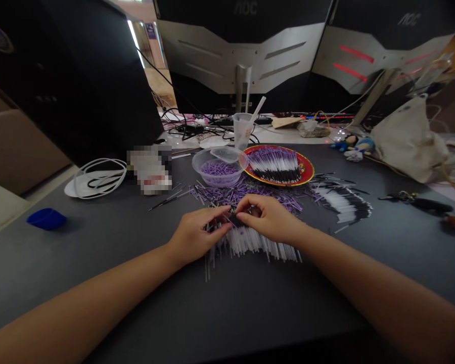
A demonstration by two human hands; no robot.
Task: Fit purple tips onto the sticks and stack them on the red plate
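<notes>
Inward from the left slants the left forearm [109, 293], ending in the left hand [195, 233], thumb and forefinger apart; whether it pinches anything, I cannot tell. Beyond it sits the bowl [198, 167]. Sticks [252, 242] lie under and nearer than both hands. The right hand [271, 218] curls, forefinger close to thumb, any grip unclear, the plate [308, 173] beyond it.
</notes>
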